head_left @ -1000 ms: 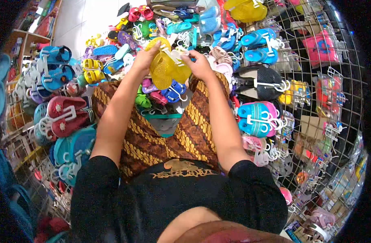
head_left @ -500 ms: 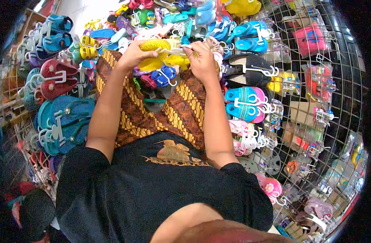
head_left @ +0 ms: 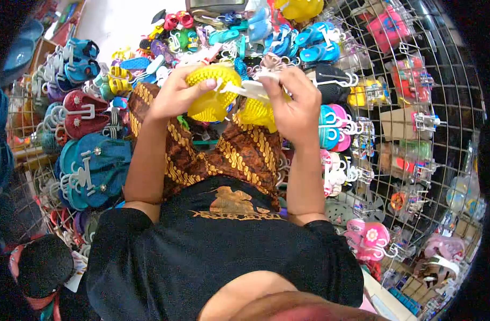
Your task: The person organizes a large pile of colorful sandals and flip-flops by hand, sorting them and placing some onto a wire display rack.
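My left hand is closed on a yellow shoe with a bumpy, textured surface, its thumb laid over the near rim. A second yellow shoe hangs beside it, under my right hand. Between thumb and fingers, my right hand pinches a flat white piece that looks like a plastic shoe hanger. The hanger reaches across to the shoe in my left hand. How it fastens to each shoe is partly hidden by my fingers. Both hands are above my patterned brown lap.
Many shoes on hangers surround me: teal sandals, red shoes and yellow sandals on the left, blue sandals ahead. A wire grid rack with bagged goods stands on the right. Pink sandals hang lower right.
Both hands and the yellow shoes have come nearer to me. My right hand has moved rightward, apart from the left, and the white hanger shows more between them.
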